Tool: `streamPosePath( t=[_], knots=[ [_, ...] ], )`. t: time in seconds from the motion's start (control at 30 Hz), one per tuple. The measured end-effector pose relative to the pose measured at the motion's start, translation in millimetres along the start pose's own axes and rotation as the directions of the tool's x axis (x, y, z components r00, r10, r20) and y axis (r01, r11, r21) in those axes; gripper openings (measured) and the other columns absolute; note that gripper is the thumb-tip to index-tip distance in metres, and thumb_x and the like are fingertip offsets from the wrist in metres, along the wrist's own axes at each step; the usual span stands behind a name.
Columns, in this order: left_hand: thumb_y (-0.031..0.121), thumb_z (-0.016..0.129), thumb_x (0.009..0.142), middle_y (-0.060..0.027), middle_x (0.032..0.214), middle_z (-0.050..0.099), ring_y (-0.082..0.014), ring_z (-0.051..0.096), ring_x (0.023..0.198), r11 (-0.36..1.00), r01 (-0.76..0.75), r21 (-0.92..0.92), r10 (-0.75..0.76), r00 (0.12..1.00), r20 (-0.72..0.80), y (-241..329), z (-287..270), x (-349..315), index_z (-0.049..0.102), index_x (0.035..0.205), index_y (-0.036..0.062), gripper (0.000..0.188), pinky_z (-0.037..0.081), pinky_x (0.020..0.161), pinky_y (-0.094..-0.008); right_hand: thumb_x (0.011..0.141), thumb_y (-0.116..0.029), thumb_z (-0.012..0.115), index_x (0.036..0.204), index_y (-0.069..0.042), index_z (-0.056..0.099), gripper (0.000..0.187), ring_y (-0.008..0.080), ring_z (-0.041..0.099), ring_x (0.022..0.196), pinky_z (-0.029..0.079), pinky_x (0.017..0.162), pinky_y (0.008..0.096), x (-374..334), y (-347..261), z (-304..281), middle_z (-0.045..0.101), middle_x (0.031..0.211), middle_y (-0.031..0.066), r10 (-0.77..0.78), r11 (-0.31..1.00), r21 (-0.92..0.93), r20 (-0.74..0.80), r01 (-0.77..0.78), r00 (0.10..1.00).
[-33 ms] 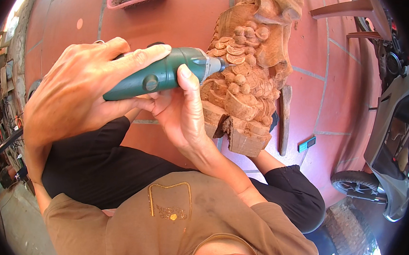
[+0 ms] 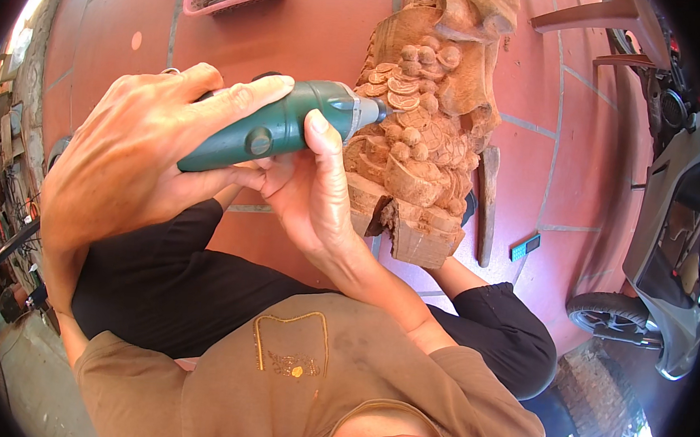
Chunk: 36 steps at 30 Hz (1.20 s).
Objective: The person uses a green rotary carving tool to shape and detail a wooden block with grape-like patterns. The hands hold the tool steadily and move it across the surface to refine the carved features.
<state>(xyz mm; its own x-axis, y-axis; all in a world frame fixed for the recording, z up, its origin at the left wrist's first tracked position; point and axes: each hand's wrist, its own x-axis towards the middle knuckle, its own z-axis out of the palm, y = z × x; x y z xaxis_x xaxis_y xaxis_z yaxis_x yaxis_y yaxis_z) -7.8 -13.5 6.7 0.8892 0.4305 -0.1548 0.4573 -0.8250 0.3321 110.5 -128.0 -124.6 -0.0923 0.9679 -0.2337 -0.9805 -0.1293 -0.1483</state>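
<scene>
- Left grip (image 2: 123,150): closed around the rear of a green power tool (image 2: 287,129), index finger laid straight along the casing.
- Right grip (image 2: 307,191): closed on the same tool from beneath, thumb pressed to its front portion.
- Tool, held within both grips: smooth, rounded casing with a circular knob on its side, narrowing to a grey collar and a small dark tip; the tip points right, toward the carving, though contact cannot be told.
- Wood carving (image 2: 431,155), just right of the grips and on the floor side of the tool: brown, matt and dusty, worked in deep relief. Clustered spheres, overlapping coin-like discs with ridged rims, and a boat-shaped form crowd its middle; smoother, fold-like curves rise at the far end. The near end is a squared block with a rough, dark notch.
- Wooden stick (image 2: 487,204), right of the grips, beside the carving: slender, dull brown.
- Phone (image 2: 525,247), farther right: small, with a teal face.
- Floor (image 2: 322,38), under and beyond the grips: reddish tiles, pale joints.
- Pink basket (image 2: 243,6), beyond the grips: plastic, filled with worn, slender handles.
- Grey motorbike (image 2: 681,242), far right.
</scene>
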Motion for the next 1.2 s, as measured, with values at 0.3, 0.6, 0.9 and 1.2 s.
streamPosePath(
  t=[0.3, 0.6, 0.9, 1.2],
  knots=[
    [0.03, 0.084, 0.073, -0.0097, 0.088, 0.063, -0.0291, 0.065, 0.076, 1.0, -0.001, 0.025, 0.002, 1.0, -0.026, -5.8, 2.8, 1.2, 0.061, 0.136, 0.0066, 0.072, 0.051, 0.068, -0.0398, 0.102, -0.045, 0.058, 0.138, -0.009, 0.048, 0.052, 0.0271, 0.062, 0.12, 0.052, 0.102, 0.0547, 8.1, -3.5, -4.5, 0.062, 0.127, 0.0118, 0.027, 0.999, -0.023, 0.025, -0.027, 0.999],
    [0.029, 0.085, 0.071, -0.0095, 0.086, 0.063, -0.03, 0.065, 0.075, 0.999, 0.0, 0.05, 0.001, 1.0, -0.024, -5.7, 0.6, -1.0, 0.061, 0.136, 0.0072, 0.073, 0.051, 0.067, -0.0404, 0.099, -0.047, 0.059, 0.124, -0.011, 0.057, 0.044, 0.0129, 0.061, 0.086, 0.06, 0.093, 0.0535, 8.7, -3.2, 6.2, 0.063, 0.093, 0.002, 0.06, 0.998, 0.0, -0.078, -0.061, 0.995],
    [0.024, 0.085, 0.069, -0.0113, 0.087, 0.063, -0.0312, 0.065, 0.076, 1.0, 0.021, -0.008, -0.021, 1.0, -0.01, -3.6, -0.5, 1.8, 0.062, 0.135, 0.007, 0.072, 0.052, 0.069, -0.0397, 0.1, -0.045, 0.06, 0.138, -0.01, 0.048, 0.053, 0.0276, 0.061, 0.122, 0.054, 0.1, 0.0532, 9.0, -1.2, -6.7, 0.061, 0.129, 0.0118, 0.056, 0.998, 0.01, 0.045, -0.056, 0.997],
    [0.024, 0.083, 0.072, -0.0104, 0.087, 0.063, -0.0297, 0.064, 0.075, 1.0, 0.005, 0.004, -0.005, 1.0, -0.004, -2.8, 0.5, 6.3, 0.061, 0.136, 0.0071, 0.07, 0.051, 0.067, -0.0393, 0.1, -0.045, 0.059, 0.139, -0.01, 0.047, 0.054, 0.026, 0.06, 0.122, 0.052, 0.103, 0.0534, 7.3, -3.8, -1.5, 0.06, 0.13, 0.0101, 0.001, 1.0, -0.004, -0.003, -0.001, 1.0]
  ],
)
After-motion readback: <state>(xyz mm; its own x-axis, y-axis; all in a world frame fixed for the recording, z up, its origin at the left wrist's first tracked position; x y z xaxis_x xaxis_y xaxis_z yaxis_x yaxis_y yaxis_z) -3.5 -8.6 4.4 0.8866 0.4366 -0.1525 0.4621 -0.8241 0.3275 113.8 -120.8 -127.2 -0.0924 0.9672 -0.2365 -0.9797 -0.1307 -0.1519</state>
